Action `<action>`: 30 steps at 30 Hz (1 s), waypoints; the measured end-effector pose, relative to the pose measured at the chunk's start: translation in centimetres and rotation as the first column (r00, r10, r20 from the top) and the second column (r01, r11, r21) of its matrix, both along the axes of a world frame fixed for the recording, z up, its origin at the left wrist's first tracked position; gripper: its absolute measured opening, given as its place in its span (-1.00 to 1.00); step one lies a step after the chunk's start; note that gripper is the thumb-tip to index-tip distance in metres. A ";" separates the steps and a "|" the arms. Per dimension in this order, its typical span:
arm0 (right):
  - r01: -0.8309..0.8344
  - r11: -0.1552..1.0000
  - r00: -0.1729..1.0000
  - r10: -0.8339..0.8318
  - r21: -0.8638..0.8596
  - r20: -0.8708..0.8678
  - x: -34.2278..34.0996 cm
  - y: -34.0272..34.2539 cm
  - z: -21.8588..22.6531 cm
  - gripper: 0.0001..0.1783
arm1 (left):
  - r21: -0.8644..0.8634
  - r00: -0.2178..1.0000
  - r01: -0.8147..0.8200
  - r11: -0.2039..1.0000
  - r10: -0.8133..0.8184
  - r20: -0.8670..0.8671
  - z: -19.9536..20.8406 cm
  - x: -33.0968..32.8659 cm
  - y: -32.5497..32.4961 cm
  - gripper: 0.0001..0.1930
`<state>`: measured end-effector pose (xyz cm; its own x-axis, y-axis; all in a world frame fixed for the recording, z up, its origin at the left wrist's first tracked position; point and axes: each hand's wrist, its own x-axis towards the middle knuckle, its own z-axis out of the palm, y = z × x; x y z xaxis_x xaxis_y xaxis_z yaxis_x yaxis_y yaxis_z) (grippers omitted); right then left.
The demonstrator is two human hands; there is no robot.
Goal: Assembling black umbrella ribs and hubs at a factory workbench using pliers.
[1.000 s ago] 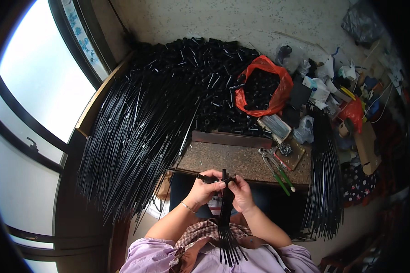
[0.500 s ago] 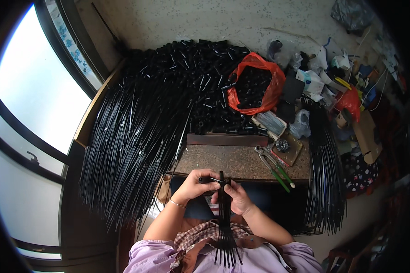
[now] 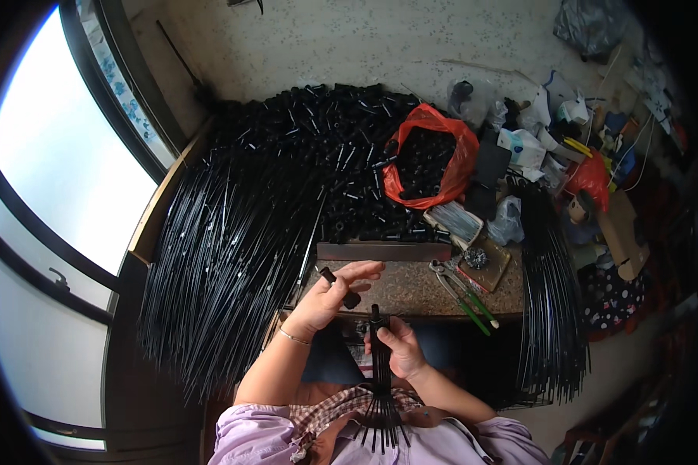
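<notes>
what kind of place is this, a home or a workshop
Most likely a small home workshop for hand assembly. A big heap of thin black rods and short black tubes covers the floor, a red bag holds more tubes, and pliers lie on a low worktable.

1. A bundle of thin black rods is held upright in the right hand, its lower ends fanned out over the lap.
2. A short black tube is pinched in the raised left hand, whose fingers are spread.
3. A stone-topped work block is seen just beyond the hands, with green-handled pliers laid on it.
4. A large heap of long black rods is spread at the left, and a red bag of black parts lies behind.
</notes>
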<state>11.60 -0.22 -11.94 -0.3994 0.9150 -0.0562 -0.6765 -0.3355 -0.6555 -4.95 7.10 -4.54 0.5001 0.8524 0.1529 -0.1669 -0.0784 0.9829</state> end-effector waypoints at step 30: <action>-0.026 0.999 1.000 0.026 -0.018 0.005 0.8 -0.5 0.9 -0.64 | -0.057 0.994 -0.100 0.993 0.097 -0.046 0.1 1.8 -2.4 -0.82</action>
